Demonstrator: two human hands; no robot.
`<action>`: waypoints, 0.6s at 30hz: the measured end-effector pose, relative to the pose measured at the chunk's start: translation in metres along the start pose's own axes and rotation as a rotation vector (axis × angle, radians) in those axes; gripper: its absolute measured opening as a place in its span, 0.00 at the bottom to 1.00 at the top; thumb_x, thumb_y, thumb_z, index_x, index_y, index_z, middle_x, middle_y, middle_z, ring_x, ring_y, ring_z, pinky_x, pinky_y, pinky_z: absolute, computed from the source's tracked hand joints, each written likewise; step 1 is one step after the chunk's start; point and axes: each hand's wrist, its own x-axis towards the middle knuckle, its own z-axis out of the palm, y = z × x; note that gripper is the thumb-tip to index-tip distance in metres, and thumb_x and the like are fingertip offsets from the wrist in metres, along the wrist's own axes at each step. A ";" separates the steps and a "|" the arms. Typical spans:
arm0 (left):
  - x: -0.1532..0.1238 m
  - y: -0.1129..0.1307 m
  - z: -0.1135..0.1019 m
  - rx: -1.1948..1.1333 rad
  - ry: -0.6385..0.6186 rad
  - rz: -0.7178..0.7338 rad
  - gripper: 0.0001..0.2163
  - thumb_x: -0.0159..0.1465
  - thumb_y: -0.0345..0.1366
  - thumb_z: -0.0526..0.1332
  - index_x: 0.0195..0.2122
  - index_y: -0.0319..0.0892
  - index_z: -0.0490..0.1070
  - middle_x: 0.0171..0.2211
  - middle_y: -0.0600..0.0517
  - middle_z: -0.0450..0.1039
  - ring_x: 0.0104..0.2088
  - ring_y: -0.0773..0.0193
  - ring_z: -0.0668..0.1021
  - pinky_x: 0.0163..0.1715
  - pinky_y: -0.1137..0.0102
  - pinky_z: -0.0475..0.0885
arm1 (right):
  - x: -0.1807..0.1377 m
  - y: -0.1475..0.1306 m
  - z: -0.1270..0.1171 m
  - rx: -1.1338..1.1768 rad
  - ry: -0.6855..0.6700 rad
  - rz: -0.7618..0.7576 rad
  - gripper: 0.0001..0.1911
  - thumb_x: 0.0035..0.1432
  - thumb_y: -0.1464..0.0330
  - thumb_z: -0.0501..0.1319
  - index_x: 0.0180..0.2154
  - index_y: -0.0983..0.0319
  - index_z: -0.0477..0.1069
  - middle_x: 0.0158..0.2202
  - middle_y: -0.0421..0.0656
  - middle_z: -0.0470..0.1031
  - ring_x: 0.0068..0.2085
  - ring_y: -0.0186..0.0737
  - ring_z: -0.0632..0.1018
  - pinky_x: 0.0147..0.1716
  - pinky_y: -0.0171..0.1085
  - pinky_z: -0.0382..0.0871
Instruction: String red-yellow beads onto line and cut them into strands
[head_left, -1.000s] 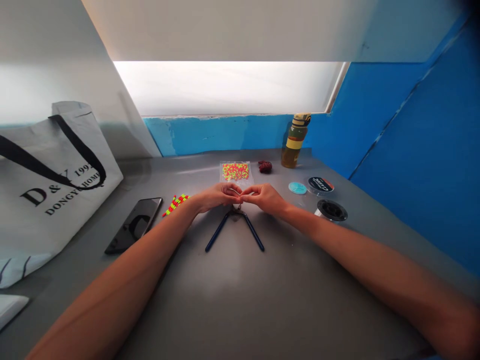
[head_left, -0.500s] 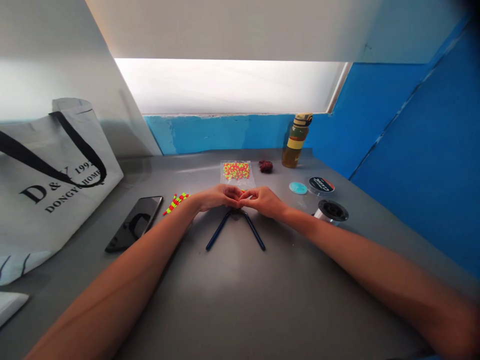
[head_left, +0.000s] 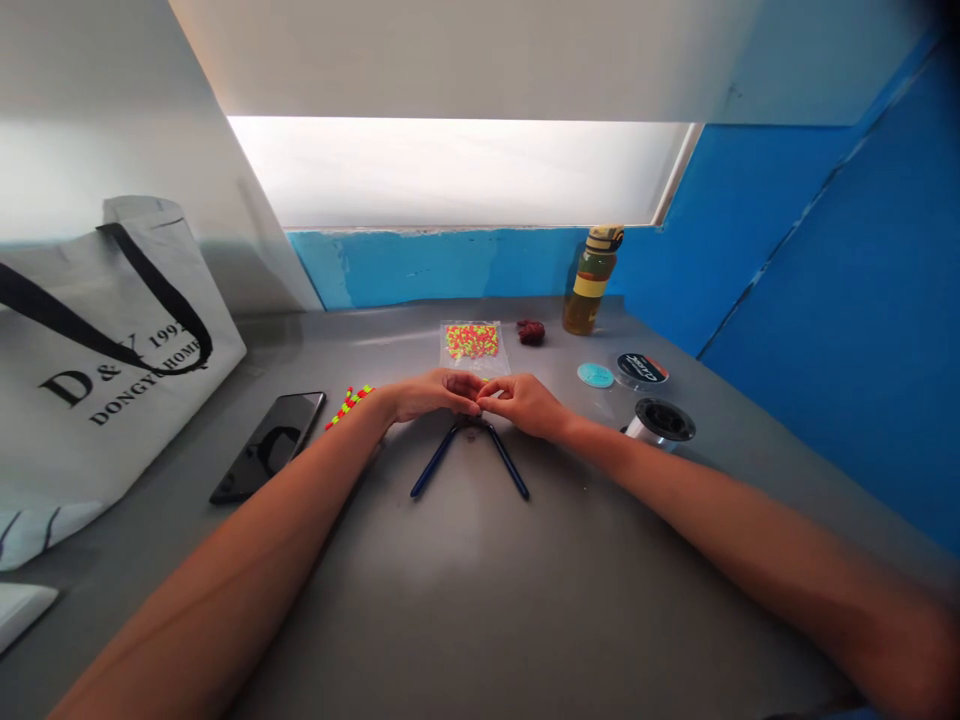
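My left hand (head_left: 442,393) and my right hand (head_left: 523,402) meet fingertip to fingertip over the middle of the table. Both are closed in a pinch; whatever lies between the fingertips is too small to make out. Just below them, pliers with dark blue handles (head_left: 435,462) lie spread on the table, their jaws hidden by my hands. Behind my fingers is a clear bag of small red and yellow pieces (head_left: 472,341). Red and yellow striped strands (head_left: 349,405) lie beside my left wrist, partly covered by it.
A black phone (head_left: 270,447) and a white tote bag (head_left: 135,370) are on the left. To the right stand a spool of clear line (head_left: 660,424), a round black-labelled case (head_left: 642,368), a turquoise disc (head_left: 595,375) and a bottle (head_left: 590,285). A dark red bundle (head_left: 531,332) lies farther back.
My hands stay together at the same spot, with only slight finger movement. The objects on the table have not visibly moved.
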 end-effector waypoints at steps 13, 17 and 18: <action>0.003 -0.004 -0.002 0.022 0.027 -0.021 0.13 0.55 0.36 0.72 0.42 0.41 0.80 0.39 0.50 0.79 0.39 0.64 0.77 0.43 0.70 0.67 | 0.000 0.002 0.000 0.002 -0.014 -0.001 0.14 0.58 0.60 0.64 0.37 0.64 0.81 0.27 0.41 0.78 0.28 0.35 0.72 0.29 0.34 0.60; 0.004 -0.004 -0.002 0.021 0.031 -0.019 0.13 0.54 0.36 0.72 0.41 0.42 0.80 0.38 0.51 0.79 0.39 0.64 0.77 0.43 0.70 0.67 | -0.001 0.001 0.000 -0.008 -0.010 0.014 0.14 0.58 0.60 0.64 0.37 0.64 0.81 0.25 0.40 0.76 0.26 0.34 0.69 0.28 0.34 0.58; 0.004 -0.004 -0.002 0.020 0.028 -0.020 0.13 0.54 0.36 0.72 0.41 0.42 0.80 0.38 0.51 0.79 0.38 0.64 0.77 0.42 0.70 0.67 | -0.001 0.001 0.000 -0.012 -0.009 0.013 0.14 0.58 0.60 0.64 0.36 0.64 0.81 0.25 0.39 0.75 0.26 0.33 0.69 0.28 0.34 0.58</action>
